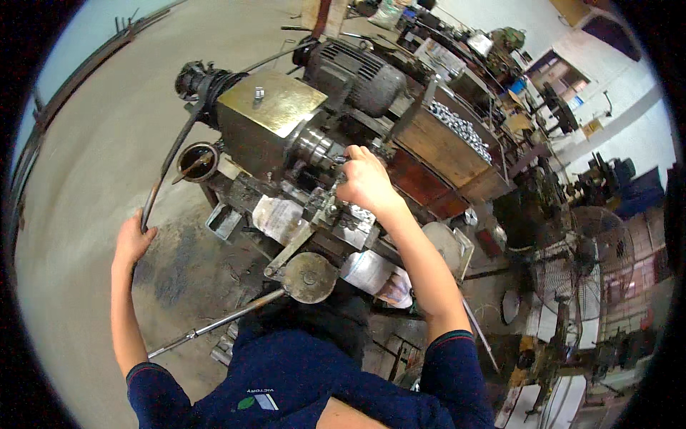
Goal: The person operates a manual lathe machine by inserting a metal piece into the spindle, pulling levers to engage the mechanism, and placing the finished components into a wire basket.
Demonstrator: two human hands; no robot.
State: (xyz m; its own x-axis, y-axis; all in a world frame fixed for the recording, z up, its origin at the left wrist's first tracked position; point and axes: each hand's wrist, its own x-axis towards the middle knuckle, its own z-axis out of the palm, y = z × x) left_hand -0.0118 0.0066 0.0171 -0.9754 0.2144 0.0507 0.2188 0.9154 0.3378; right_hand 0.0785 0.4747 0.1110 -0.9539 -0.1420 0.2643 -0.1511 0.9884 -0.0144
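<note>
A metal lathe with a boxy headstock stands in front of me. My left hand is wrapped round the lower end of a long dark lever, which runs up to the headstock's left end. My right hand reaches to the round steel chuck, its fingers closed at the chuck's front. Whatever they pinch is hidden by the fingers. One small shiny metal part stands on top of the headstock. Below my right hand lie the tool slide and a flat lever arm.
Behind the chuck sits a ribbed electric motor. To the right, a wooden box holds many small metal parts. A pot of dark liquid hangs at the left. A round plate, a long rod and a fan are nearby.
</note>
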